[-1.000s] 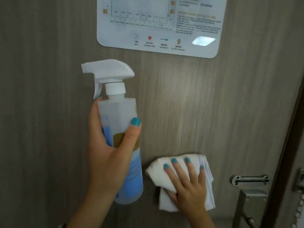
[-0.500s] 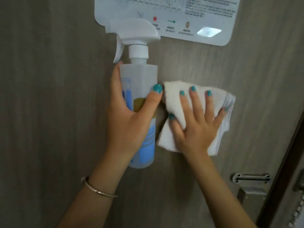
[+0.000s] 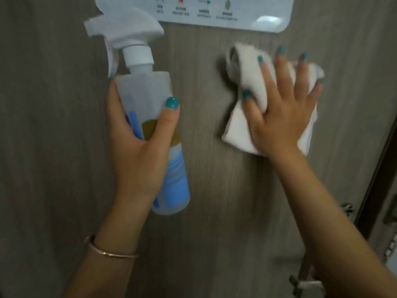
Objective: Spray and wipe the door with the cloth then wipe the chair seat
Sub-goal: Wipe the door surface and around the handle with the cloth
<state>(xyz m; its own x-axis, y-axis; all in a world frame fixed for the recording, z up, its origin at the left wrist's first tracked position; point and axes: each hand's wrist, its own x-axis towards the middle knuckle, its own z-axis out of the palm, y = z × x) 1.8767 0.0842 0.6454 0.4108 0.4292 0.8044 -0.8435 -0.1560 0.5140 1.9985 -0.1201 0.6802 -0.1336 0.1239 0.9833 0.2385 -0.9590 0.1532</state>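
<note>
The right hand (image 3: 279, 117) lies flat on the white folded cloth (image 3: 242, 134), fingers spread wide and pressing it against the wood-grain door (image 3: 214, 211); nothing is gripped, the cloth is pinned under palm and fingertips. Compared with a second ago, the cloth has travelled from low on the door beside the handle, up and then across to the right, and now sits just below the laminated evacuation notice (image 3: 214, 11), well apart from the bottle. Motion blur on its left fold suggests the stroke is under way. The left hand (image 3: 139, 151) is closed round the body of the translucent spray bottle (image 3: 150, 100), thumb across the label and fingers behind; no finger is seen on the trigger, so spraying appears to be finished or paused. The bottle has risen with the hand, and its white nozzle (image 3: 124, 24) now overlaps the notice's lower left corner. A bracelet (image 3: 111, 252) sits on the left wrist. The lever handle (image 3: 309, 282) is partly visible at the near right. Judgement: the door wipe is in progress, with the upper middle panel being covered. No chair is in view; the seat wipe remains outstanding.
</note>
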